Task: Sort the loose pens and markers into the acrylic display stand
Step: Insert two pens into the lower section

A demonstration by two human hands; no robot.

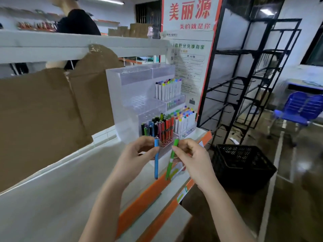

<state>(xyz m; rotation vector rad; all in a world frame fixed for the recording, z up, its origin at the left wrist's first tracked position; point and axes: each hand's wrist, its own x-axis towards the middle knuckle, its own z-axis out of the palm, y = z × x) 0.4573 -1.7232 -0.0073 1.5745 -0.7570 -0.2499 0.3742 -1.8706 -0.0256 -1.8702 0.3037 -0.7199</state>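
Blue pen [156,159] hangs upright, pinched near its cap by my left hand [138,154]; my right hand [189,154] pinches a green pen [172,158] beside it, slightly tilted. Both hover just before the acrylic display stand [122,95] on the white shelf [61,198], whose lowest tier holds pens [158,128], with white markers [185,121] at their right and on 1 tier above.

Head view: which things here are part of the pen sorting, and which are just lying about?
Part of the job:
- thin blue pen, held by left hand
- thin green pen, held by right hand
- clear tiered acrylic display stand

Lying about:
- black slotted plastic crate
- blue plastic chair
- black metal wire rack
- brown cardboard sheet
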